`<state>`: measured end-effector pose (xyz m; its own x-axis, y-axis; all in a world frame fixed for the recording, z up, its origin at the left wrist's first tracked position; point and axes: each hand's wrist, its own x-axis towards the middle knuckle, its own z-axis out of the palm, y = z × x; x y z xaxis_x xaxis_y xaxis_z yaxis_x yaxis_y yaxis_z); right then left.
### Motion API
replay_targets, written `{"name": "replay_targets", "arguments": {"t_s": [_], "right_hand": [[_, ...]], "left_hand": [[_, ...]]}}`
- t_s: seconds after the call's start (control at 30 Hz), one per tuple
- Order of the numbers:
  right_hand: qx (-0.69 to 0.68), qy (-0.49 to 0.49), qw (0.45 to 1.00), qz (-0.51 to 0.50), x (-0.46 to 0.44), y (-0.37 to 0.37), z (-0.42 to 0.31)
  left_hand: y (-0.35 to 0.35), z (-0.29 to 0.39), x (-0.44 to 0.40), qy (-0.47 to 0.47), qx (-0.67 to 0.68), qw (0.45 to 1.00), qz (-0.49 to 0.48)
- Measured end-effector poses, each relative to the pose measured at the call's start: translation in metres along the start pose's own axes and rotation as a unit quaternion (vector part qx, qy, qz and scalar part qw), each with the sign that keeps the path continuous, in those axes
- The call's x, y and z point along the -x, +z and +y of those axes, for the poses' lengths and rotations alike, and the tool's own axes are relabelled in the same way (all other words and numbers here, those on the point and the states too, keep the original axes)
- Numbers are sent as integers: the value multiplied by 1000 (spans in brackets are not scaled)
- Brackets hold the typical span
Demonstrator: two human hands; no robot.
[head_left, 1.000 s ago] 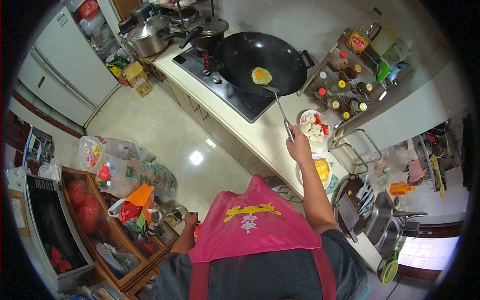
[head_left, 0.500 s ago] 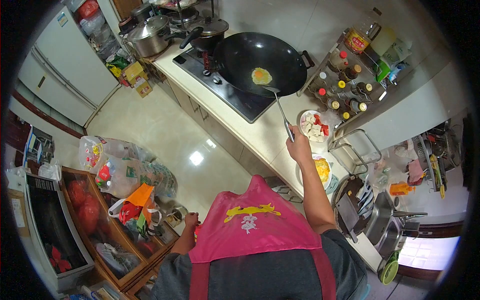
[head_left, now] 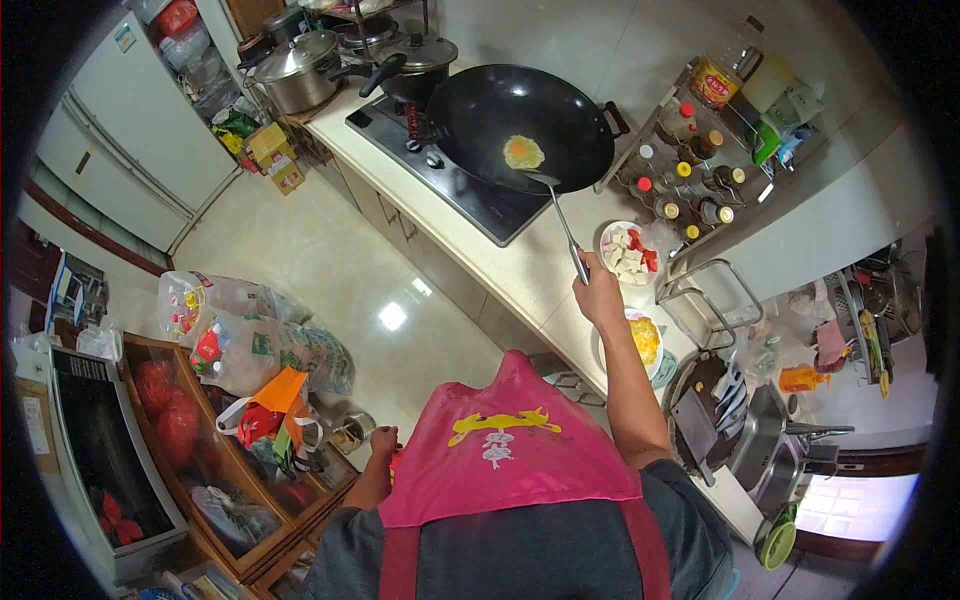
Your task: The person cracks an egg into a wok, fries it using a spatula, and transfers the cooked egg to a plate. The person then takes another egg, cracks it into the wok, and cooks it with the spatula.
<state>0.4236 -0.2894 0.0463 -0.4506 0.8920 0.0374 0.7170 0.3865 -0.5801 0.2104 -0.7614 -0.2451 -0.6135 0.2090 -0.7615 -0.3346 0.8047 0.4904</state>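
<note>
A large black wok (head_left: 480,120) sits on the black cooktop (head_left: 500,212), and an egg (head_left: 523,152) with a yellow yolk lies in it. My right hand (head_left: 597,290) is wrapped round the handle of a metal spatula (head_left: 563,220), whose blade rests in the wok beside the egg. Near that hand are a plate of white cubes and red pieces (head_left: 628,254) and, partly behind my forearm, a plate with cooked egg (head_left: 645,340). My left hand (head_left: 384,440) hangs low by the cabinet, its fingers curled; whether it holds anything is hidden.
Right of the wok stands a rack of bottles (head_left: 690,170). Pots (head_left: 300,75) stand at the counter's far left end. A cleaver (head_left: 693,425) lies near the sink (head_left: 765,435). Filled plastic bags (head_left: 250,345) are on the floor beside a wooden cabinet (head_left: 235,560).
The egg's yolk looks paler and hazier than a second ago. Both hands and the spatula have stayed in place.
</note>
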Motion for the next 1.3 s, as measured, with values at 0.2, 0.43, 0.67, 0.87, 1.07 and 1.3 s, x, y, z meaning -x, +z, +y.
{"name": "replay_targets", "arguments": {"t_s": [0.2, 0.43, 0.67, 0.87, 1.07, 1.3], "right_hand": [[-1, 2, 1000, -1, 2, -3, -4], [7, -22, 999, 27, 1, 3, 2], [-2, -9, 1000, 6, 1, -1, -1], [1, -5, 1000, 3, 1, 0, 0], [3, -9, 1000, 6, 1, 0, 0], [0, -18, 1000, 12, 1, 0, 0]], "left_hand": [[3, 0, 2, -10, 6, 1000, 20], [-1, 8, 11, -1, -11, 1000, 16], [2, -10, -18, 4, 2, 1000, -21], [2, -13, -22, 7, 0, 1000, -26], [2, -19, -28, 16, 22, 999, -23], [2, -24, -37, 12, 39, 999, -25]]}}
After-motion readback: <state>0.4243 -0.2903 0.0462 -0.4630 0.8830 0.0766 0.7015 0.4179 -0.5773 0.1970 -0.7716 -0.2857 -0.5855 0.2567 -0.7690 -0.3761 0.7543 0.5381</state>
